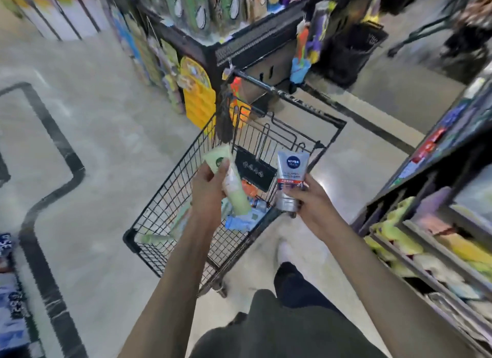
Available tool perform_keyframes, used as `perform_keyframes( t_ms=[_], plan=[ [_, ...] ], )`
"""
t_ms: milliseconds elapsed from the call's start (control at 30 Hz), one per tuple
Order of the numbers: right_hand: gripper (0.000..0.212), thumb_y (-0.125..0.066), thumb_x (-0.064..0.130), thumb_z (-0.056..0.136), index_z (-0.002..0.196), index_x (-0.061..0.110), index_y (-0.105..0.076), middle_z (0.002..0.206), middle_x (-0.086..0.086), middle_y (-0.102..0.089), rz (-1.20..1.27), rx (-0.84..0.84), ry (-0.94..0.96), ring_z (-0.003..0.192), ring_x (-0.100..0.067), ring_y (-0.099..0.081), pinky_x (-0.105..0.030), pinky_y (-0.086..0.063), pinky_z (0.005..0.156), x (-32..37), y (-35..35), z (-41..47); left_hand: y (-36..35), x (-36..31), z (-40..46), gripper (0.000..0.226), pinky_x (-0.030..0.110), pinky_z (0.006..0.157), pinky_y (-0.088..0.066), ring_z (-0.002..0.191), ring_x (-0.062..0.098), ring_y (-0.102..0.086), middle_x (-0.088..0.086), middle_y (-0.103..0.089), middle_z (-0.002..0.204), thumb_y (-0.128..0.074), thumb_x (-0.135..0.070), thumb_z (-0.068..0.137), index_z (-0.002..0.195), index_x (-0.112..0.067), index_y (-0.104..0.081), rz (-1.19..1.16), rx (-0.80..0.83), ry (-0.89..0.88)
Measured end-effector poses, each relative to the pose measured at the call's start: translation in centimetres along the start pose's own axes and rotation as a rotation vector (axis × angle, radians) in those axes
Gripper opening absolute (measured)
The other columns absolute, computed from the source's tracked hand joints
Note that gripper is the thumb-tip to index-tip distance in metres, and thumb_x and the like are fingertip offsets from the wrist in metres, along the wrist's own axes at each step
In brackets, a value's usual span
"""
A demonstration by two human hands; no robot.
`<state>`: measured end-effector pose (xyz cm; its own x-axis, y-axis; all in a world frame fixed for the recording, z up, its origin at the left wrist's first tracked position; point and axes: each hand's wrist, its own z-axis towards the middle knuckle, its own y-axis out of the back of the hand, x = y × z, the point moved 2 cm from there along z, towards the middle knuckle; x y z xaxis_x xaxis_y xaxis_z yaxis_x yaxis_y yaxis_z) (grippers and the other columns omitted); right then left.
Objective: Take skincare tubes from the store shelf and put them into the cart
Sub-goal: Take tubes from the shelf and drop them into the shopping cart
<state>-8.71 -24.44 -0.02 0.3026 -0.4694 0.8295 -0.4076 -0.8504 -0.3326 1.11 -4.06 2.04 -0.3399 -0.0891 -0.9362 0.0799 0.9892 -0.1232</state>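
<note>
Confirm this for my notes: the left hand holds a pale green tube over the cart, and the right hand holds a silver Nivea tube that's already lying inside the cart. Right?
Not quite. The head view shows the right hand gripping the silver Nivea tube in the air by the cart rim, not lying inside it. The left hand does hold the pale green tube over the cart.

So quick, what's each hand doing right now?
Left hand: closed around a pale green tube, held over the cart.
Right hand: closed around a silver tube, also above the cart.
</note>
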Motion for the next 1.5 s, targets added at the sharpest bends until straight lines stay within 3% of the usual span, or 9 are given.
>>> perform_keyframes(
  t_ms=[200, 333, 433, 567, 900, 1100, 1267, 1367, 1500],
  plan=[
    [0.056, -0.072, -0.011, 0.082, 0.132, 0.010, -0.058, 0.108, -0.008, -0.074, 0.049, -0.119, 0.087, 0.102, -0.028, -0.068, -0.048, -0.053, 0.094, -1.4, 4.2, -5.8, -5.5, 1.4, -3.5, 0.025, 0.058, 0.081, -0.058, 0.084, 0.033, -0.070, 0.014, -0.064, 0.110, -0.057, -0.035, 0.104, 0.126, -0.023, -0.054, -0.029, 0.224, 0.135],
    [0.058, -0.072, -0.012, 0.082, 0.134, 0.011, -0.058, 0.109, -0.009, -0.074, 0.111, -0.202, 0.152, 0.103, -0.028, -0.069, -0.043, -0.056, 0.090, -1.7, 7.3, -9.5, -8.8, 2.1, -6.1, 0.009, 0.042, 0.067, -0.058, 0.076, 0.032, -0.063, 0.014, -0.062, 0.093, -0.053, -0.017, 0.100, 0.109, -0.015, -0.055, -0.093, 0.348, 0.235],
    [0.062, -0.079, -0.006, 0.075, 0.131, 0.014, -0.060, 0.110, -0.011, -0.075, 0.163, -0.253, 0.197, 0.105, -0.034, -0.070, -0.048, -0.056, 0.094, -2.0, 9.8, -12.5, -11.7, 2.4, -8.8, 0.023, 0.037, 0.057, -0.058, 0.064, 0.026, -0.066, 0.011, -0.063, 0.079, -0.049, 0.003, 0.090, 0.109, -0.007, -0.055, -0.050, 0.500, 0.219],
    [0.061, -0.079, -0.005, 0.073, 0.129, 0.013, -0.062, 0.110, -0.013, -0.073, 0.242, -0.347, 0.268, 0.106, -0.037, -0.066, -0.053, -0.052, 0.099, -2.1, 13.6, -17.6, -15.8, 3.7, -13.3, 0.027, 0.049, 0.081, -0.058, 0.087, 0.036, -0.071, 0.024, -0.072, 0.101, -0.058, 0.000, 0.095, 0.122, -0.001, -0.061, 0.072, 0.651, 0.171],
    [0.056, -0.079, -0.004, 0.077, 0.126, 0.018, -0.064, 0.101, -0.009, -0.074, 0.298, -0.584, 0.345, 0.093, -0.032, -0.060, -0.048, -0.044, 0.085, -4.0, 24.2, -32.7, -25.2, 9.5, -27.4, 0.023, 0.067, 0.098, -0.049, 0.114, 0.050, -0.064, 0.024, -0.069, 0.120, -0.061, -0.014, 0.100, 0.123, -0.020, -0.062, 0.140, 0.883, 0.172],
    [0.054, -0.086, 0.007, 0.068, 0.117, 0.020, -0.067, 0.102, -0.011, -0.071, 0.320, -0.618, 0.390, 0.094, -0.031, -0.057, -0.045, -0.043, 0.084, -5.7, 29.0, -41.4, -29.5, 13.4, -36.3, 0.023, 0.049, 0.089, -0.056, 0.102, 0.033, -0.071, 0.013, -0.074, 0.115, -0.057, -0.027, 0.104, 0.127, -0.031, -0.059, 0.206, 0.981, 0.173],
    [0.049, -0.080, 0.000, 0.075, 0.118, 0.018, -0.065, 0.094, -0.004, -0.071, 0.331, -0.683, 0.391, 0.090, -0.027, -0.058, -0.035, -0.046, 0.071, -7.6, 33.4, -47.1, -32.4, 16.6, -42.3, 0.038, 0.040, 0.076, -0.059, 0.093, 0.028, -0.068, 0.013, -0.073, 0.110, -0.068, -0.007, 0.093, 0.128, -0.019, -0.058, 0.229, 1.038, 0.235],
    [0.054, -0.083, 0.002, 0.071, 0.120, 0.019, -0.065, 0.100, -0.007, -0.073, 0.362, -0.710, 0.399, 0.099, -0.028, -0.064, -0.043, -0.045, 0.087, -8.2, 35.7, -49.5, -34.1, 17.7, -45.2, 0.063, 0.038, 0.073, -0.059, 0.096, 0.029, -0.071, 0.014, -0.075, 0.110, -0.077, 0.005, 0.074, 0.130, -0.016, -0.055, 0.278, 1.066, 0.229],
    [0.050, -0.074, -0.008, 0.083, 0.125, 0.014, -0.062, 0.108, -0.009, -0.074, 0.368, -0.724, 0.418, 0.103, -0.029, -0.069, -0.048, -0.053, 0.094, -8.4, 39.0, -51.3, -37.0, 19.4, -47.0, 0.052, 0.034, 0.075, -0.057, 0.106, 0.029, -0.071, 0.014, -0.075, 0.112, -0.074, 0.010, 0.081, 0.126, -0.011, -0.058, 0.298, 1.047, 0.207]
  ],
)
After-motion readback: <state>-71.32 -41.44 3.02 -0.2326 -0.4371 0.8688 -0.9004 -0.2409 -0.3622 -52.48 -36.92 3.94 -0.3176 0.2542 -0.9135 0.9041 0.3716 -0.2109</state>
